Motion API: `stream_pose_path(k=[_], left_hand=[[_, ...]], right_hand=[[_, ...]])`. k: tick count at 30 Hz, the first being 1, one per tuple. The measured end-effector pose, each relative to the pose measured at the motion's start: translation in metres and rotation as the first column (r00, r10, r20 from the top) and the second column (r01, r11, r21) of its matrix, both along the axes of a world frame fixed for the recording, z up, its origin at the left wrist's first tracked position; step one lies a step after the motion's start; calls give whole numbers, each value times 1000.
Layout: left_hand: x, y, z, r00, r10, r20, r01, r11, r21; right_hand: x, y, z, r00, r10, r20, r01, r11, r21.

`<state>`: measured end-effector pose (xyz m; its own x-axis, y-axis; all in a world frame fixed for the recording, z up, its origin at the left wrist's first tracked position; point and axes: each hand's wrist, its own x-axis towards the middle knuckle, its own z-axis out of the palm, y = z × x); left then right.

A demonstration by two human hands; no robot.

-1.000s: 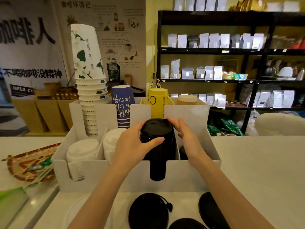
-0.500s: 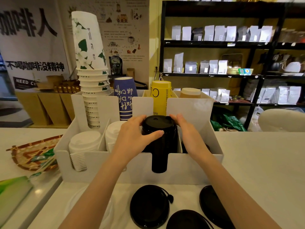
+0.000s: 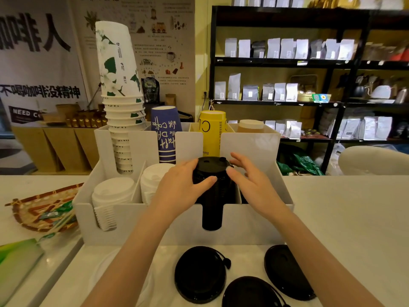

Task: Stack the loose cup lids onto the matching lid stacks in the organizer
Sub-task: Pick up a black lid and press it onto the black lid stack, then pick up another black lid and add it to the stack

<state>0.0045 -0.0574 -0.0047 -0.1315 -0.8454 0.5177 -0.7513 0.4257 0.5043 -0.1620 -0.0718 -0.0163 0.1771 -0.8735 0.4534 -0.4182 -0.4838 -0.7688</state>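
Café shelving behind white counter (image 3: 345, 218); white organizer (image 3: 155, 227) holds black lid stack (image 3: 212, 196) in third front slot; left hand (image 3: 179, 191) cupped around it; right hand (image 3: 254, 185) spread open beside, grasping nothing; loose black lids (image 3: 199, 273) on counter in front.

The single head-worn camera is looking forward and slightly down from the person's side of the pale counter (image 3: 345, 209), facing the white compartmented plastic organizer (image 3: 250, 224), which is sitting close in front at the frame's centre. Both forearms are entering from the bottom edge. Beyond the organizer, the wide lens is taking in a black metal shelving unit (image 3: 285, 63) well behind, with its edges bending outward.
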Motion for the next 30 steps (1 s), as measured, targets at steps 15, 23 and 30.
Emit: stream_pose_path(k=[15, 23, 30], left_hand=[[-46, 30, -3, 996, -74, 40, 82, 957, -279], [-91, 52, -39, 924, -371, 95, 375, 927, -27], [-108, 44, -82, 873, -463, 155, 378, 841, 386]], right_hand=[[-110, 96, -54, 820, -241, -519, 139, 963, -229], [-139, 102, -90, 823, -255, -507, 306, 952, 17], [-141, 105, -92, 858, -206, -470, 275, 958, 84]])
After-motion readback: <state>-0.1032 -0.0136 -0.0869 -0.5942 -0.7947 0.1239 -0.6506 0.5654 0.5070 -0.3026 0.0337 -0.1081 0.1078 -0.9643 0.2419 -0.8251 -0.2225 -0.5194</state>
